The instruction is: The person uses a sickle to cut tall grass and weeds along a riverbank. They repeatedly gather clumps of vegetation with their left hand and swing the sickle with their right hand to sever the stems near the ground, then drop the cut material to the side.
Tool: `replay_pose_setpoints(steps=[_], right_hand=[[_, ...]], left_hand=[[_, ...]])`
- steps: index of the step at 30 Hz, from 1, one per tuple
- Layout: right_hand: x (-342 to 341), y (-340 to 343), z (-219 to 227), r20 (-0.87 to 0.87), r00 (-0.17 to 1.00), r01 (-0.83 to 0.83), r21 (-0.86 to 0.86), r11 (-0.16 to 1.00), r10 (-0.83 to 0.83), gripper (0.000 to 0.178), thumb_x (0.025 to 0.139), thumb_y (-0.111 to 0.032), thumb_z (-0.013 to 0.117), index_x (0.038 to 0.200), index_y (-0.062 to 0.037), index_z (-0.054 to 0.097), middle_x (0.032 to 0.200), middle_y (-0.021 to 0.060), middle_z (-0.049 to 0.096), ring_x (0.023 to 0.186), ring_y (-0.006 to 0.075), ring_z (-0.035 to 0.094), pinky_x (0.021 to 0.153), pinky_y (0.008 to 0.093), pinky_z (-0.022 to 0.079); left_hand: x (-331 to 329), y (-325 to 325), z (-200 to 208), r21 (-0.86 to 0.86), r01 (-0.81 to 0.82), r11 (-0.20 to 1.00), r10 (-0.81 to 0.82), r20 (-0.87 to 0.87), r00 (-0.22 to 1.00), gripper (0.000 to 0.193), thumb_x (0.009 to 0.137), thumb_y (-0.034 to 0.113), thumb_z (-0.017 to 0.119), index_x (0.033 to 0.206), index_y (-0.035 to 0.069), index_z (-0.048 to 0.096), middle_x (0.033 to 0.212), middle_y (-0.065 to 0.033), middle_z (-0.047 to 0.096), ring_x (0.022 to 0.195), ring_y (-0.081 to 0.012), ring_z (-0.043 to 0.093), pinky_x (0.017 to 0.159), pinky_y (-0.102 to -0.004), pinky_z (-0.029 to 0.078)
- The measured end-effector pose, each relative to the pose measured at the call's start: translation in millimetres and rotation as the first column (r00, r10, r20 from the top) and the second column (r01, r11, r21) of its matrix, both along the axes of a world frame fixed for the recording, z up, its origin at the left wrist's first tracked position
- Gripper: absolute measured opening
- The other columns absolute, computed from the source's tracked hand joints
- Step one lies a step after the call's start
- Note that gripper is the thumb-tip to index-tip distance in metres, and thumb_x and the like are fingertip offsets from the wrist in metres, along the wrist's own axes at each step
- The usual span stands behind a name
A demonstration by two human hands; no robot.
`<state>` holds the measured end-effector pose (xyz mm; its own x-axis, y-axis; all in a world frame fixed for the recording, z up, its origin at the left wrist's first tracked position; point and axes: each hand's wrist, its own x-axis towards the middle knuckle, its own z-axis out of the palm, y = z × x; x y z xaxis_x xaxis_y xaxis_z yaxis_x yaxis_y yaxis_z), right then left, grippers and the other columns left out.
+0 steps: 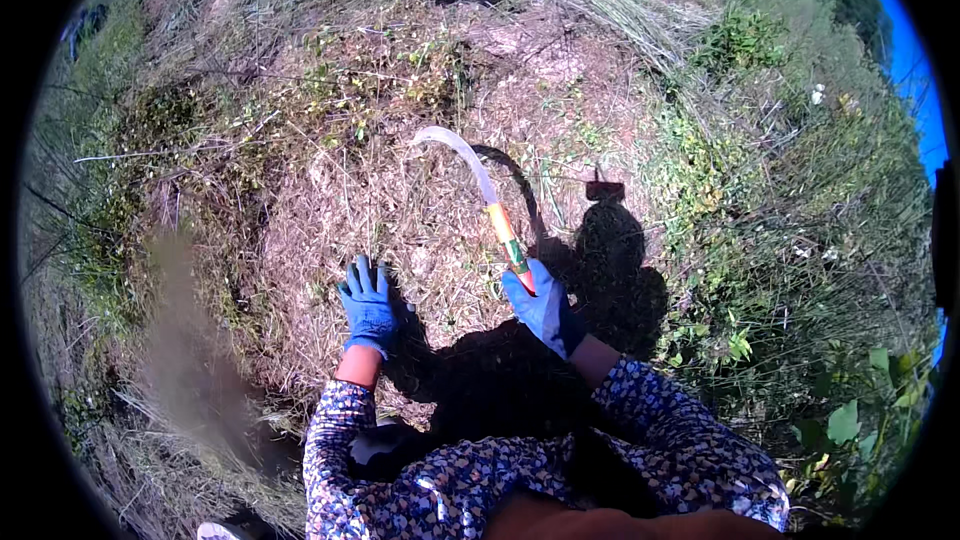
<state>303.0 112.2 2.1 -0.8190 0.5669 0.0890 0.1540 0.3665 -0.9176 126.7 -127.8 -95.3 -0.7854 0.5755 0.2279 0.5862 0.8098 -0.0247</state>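
My right hand (543,308), in a blue and white glove, is closed round the lower end of a sickle's handle. The sickle (466,155) has a curved pale metal blade bending to the left and a handle banded in orange, yellow, green and red. Its blade is raised above the dry ground, and its shadow falls just to the right. My left hand (367,306), in a blue glove, has its fingers spread and holds nothing. It hovers over or rests on the straw-strewn soil; I cannot tell which.
Low leafy weeds (400,80) grow ahead. Tall grass and green plants (760,270) line the right side, with cut stalks (630,15) lying at the far right. A blurred brownish shape (195,340) stands close on the left. My shadow (612,260) covers ground beside my right hand.
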Motion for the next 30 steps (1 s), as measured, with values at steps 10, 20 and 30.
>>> replay_pose_setpoints(steps=[10,20,30], right_hand=[[20,13,9,0.033,0.998,0.044,0.237,0.97,-0.054,0.031,0.09,-0.03,0.066,0.094,-0.0031,0.05,0.056,0.0121,0.047,0.049,0.0227,0.053,0.046,0.0382,0.041],[36,38,33,-0.009,0.993,0.115,-0.108,0.988,-0.116,0.024,0.091,-0.023,0.067,0.092,-0.0055,0.051,0.06,0.005,0.053,0.051,0.0154,0.052,0.048,0.0344,0.041],[93,41,77,0.361,0.907,0.245,-0.028,0.969,-0.218,0.026,0.086,-0.032,0.067,0.096,-0.0095,0.057,0.069,0.0117,0.059,0.061,0.0272,0.062,0.057,0.0378,0.047]], left_hand=[[16,-2,42,-0.018,-0.003,1.0,0.008,0.278,0.96,0.066,0.081,0.044,0.065,0.133,0.005,0.05,0.15,-0.0231,0.031,0.132,-0.044,0.037,0.102,-0.0571,0.037],[-8,65,99,0.215,0.404,0.889,-0.399,-0.07,0.915,0.053,0.087,0.026,0.063,0.132,0.002,0.05,0.142,-0.0206,0.046,0.132,-0.0399,0.04,0.108,-0.05,0.032],[-35,73,30,0.129,0.504,0.854,-0.446,-0.317,0.837,0.05,0.099,0.043,0.046,0.133,0.006,0.052,0.138,-0.0188,0.05,0.125,-0.0372,0.048,0.103,-0.0509,0.038]])
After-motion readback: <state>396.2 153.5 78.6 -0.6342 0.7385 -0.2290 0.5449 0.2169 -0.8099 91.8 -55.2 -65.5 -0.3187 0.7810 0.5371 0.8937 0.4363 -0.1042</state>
